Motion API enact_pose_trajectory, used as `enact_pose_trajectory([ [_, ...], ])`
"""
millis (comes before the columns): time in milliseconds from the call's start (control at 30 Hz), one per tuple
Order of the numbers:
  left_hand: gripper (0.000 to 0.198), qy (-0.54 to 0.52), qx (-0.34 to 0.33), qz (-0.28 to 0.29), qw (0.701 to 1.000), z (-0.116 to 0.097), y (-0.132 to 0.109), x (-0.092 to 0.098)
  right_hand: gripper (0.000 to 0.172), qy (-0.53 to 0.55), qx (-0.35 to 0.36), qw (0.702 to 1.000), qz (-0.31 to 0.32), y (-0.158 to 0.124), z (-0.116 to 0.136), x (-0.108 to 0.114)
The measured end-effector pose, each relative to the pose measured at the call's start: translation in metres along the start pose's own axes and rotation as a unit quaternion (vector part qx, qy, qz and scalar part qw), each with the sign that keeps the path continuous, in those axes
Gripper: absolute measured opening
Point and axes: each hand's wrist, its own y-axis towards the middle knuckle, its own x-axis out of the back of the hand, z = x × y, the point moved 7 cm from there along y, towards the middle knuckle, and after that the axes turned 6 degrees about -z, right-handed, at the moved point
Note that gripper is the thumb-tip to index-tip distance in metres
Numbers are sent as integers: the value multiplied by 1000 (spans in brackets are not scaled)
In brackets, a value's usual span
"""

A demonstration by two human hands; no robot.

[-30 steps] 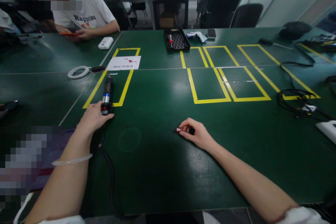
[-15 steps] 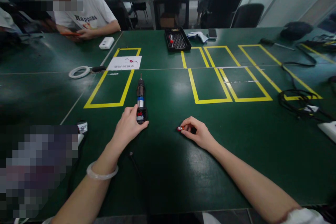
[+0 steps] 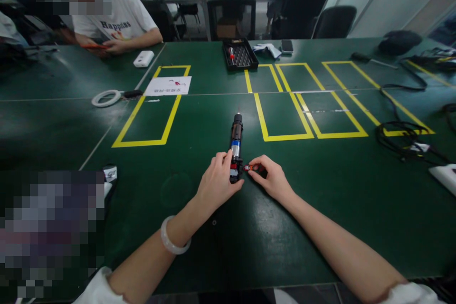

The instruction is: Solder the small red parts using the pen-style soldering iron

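Note:
My left hand [image 3: 219, 178] is closed around the lower end of an electric screwdriver [image 3: 236, 145], which seems to have its inner parts exposed. It has a dark nose, a blue band and a silver section, and its thin tip points away from me. At its right side my right hand [image 3: 269, 175] pinches a small red and orange part [image 3: 248, 168] between thumb and fingers. That part is very close to the screwdriver's lower end; I cannot tell whether they touch. My left fingers hide some of the screwdriver's left side.
Yellow tape frames [image 3: 288, 137] mark the green table [image 3: 320, 190]. Farther back are a white paper sheet [image 3: 167, 85], a black tray [image 3: 240, 54] with a red-handled tool, gloves [image 3: 267, 50] and a phone [image 3: 287, 47]. Black cables [image 3: 402, 135] lie right. A person [image 3: 117, 23] sits across at left.
My left hand has carried the screwdriver to the right, up to my right hand. The right hand and its small red and orange part have shifted only slightly.

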Motion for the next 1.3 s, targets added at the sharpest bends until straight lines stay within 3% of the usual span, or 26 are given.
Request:
enact_pose_trajectory([
  [300,80,-18,-20,-6,1000,-5,-1,-4,13,-25,30,999,17,0,7,-7],
  [500,81,-2,-28,-13,1000,-6,-1,-4,21,3,-10,1000,2,-2,8,-2],
  [733,76,52,-24,-39,998,-9,4,-2,16,33,-40,998,-24,-3,6,2],
  [1000,74,94,1,-23,995,-15,14,-1,13,63,-39,997,-13,-4,1,2],
  [1167,74,107,-12,-21,994,-8,15,3,12,58,-35,998,2,-4,-2,1],
  [1300,71,151,-13,-19,988,15,16,15,13,41,-29,999,8,-4,-2,3],
])
